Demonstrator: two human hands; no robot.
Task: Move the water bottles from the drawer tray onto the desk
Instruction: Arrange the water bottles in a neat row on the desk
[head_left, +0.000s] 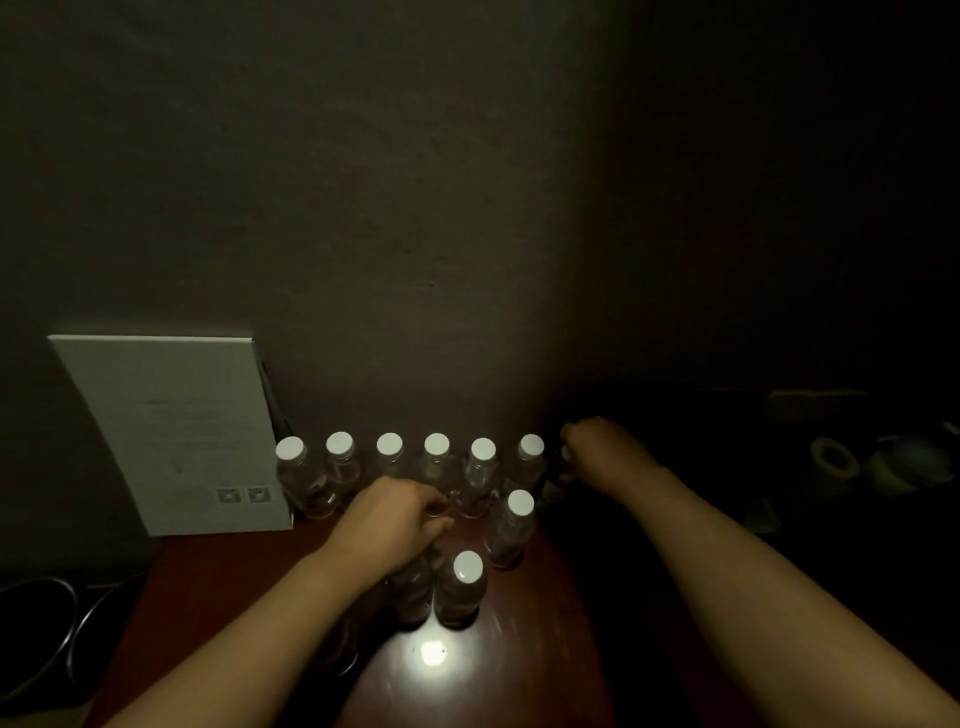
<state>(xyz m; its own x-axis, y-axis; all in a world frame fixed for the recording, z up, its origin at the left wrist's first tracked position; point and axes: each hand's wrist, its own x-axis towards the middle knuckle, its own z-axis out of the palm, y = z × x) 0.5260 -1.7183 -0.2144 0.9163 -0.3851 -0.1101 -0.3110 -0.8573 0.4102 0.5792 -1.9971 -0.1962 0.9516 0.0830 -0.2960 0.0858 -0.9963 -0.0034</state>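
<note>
Several clear water bottles with white caps stand in a row along the wall on the dark red desk. Two more bottles stand nearer me, one to the right and one in front. My left hand is curled over the top of a bottle beneath it, hiding its cap. My right hand grips a bottle at the right end of the row, mostly lost in shadow. The drawer tray is not visible.
A grey-white card or box leans against the wall at the left. Dark round bowls sit at the lower left. A roll of tape and dim items lie at the far right. A bright light spot reflects on the desk front.
</note>
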